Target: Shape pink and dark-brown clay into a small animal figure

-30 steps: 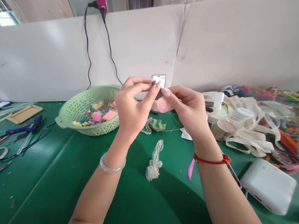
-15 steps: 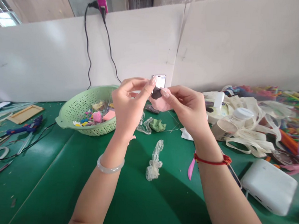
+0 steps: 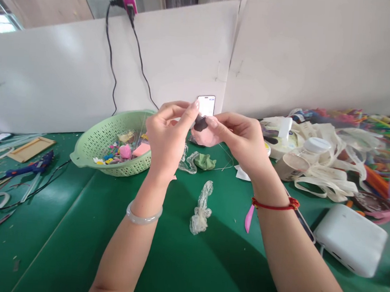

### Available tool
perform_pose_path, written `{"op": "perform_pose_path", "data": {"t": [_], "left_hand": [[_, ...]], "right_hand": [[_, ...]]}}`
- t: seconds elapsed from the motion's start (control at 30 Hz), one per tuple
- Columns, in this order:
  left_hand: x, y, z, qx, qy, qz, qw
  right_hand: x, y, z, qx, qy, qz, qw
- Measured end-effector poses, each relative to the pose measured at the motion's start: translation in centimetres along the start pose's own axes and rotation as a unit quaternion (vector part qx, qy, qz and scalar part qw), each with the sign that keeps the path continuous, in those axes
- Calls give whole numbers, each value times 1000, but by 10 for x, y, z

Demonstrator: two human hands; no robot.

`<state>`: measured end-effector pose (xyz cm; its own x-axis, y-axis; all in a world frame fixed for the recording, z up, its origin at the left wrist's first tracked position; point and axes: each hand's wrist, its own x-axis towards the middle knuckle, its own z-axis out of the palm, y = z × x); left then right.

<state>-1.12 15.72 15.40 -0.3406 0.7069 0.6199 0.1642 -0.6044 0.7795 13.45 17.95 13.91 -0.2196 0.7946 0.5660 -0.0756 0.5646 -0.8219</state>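
Two hands closed on one dark scrap against pink

We hold our right hand (image 3: pixel 236 140) pinched almost shut, its thumb and fingertips closed on a pink soft piece (image 3: pixel 204 138), which sits at the centre of the grip with a dark scrap (image 3: pixel 200 124) against its upper face; our left hand (image 3: pixel 167 137) curls in just beside it, thumb up against the scrap, though we cannot tell whether it grips or only steadies; the step in hand looks like fine fingertip work on that scrap, and the moment seems to call for a steady pinch from both hands rather than any reach; a thin thread (image 3: pixel 226 159) runs out below the grip toward the right; just under the grip lie a crumpled green scrap (image 3: pixel 204 162) and a strip of clear lace netting (image 3: pixel 187 161), with a twist of the same netting (image 3: pixel 202 208) nearer us; left of the grip stands a pale green plastic colander (image 3: pixel 114 122) of craft bits; behind the grip a phone (image 3: pixel 205 105) leans on a white partition (image 3: pixel 62 75); right of the grip, cream ribbon (image 3: pixel 327 185) loops around a plastic bottle (image 3: pixel 304 157), with a white power bank (image 3: pixel 349 240) below them.
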Motion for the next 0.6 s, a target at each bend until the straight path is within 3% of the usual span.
{"op": "perform_pose_path", "data": {"t": [0.3,0.6], "left_hand": [[-2,1,2,51,18,-5,999],[1,-3,2,-7,8,-21,1000]], "right_hand": [[-1,1,-3,17,4,28,999],[0,1,-1,27,-9,26,999]]}}
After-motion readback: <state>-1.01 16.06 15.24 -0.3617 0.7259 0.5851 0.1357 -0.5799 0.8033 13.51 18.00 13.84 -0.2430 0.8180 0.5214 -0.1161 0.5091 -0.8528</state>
